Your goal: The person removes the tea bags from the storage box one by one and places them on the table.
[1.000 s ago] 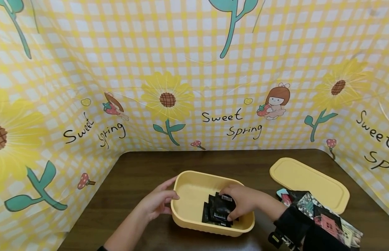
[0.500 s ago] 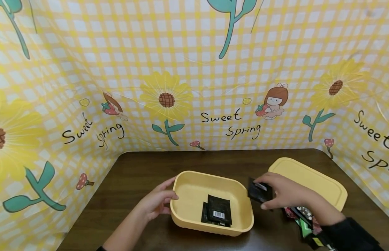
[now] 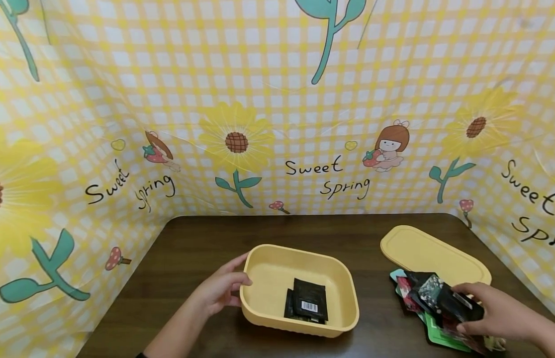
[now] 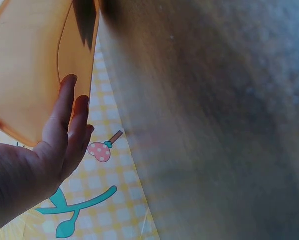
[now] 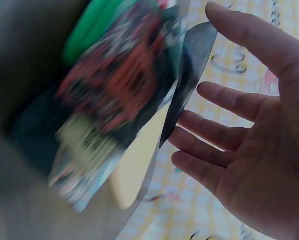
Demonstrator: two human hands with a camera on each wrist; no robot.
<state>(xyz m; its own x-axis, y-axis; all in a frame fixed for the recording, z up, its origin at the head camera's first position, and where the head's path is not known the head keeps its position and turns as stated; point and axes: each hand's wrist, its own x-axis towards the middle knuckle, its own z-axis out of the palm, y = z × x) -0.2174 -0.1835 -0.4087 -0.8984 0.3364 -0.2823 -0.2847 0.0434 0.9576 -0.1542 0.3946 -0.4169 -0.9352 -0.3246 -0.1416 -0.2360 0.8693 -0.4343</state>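
A pale yellow plastic box (image 3: 255, 315) stands open-topped on the dark table. My left hand (image 3: 221, 288) holds its left end, one digit at the rim and others along the outside; the left wrist view shows the fingers against the box wall. Inside the box lie overlapping black sachets (image 3: 311, 299), the top one with a white barcode label. My right hand (image 3: 497, 311) holds a black sachet (image 3: 458, 303) over a pile of colourful packets (image 3: 431, 293). In the right wrist view the sachet (image 5: 192, 70) is edge-on between thumb and fingers, above the blurred pile.
A flat yellow lid (image 3: 431, 248) lies at the table's back right, behind the packets. Yellow checked cloth (image 3: 304, 124) with flowers and lettering rises around the dark wooden table (image 3: 201, 236).
My right hand has lifted a black sachet out of the box and carried it right, over the colourful packets. The left hand has stayed at the box's left end.
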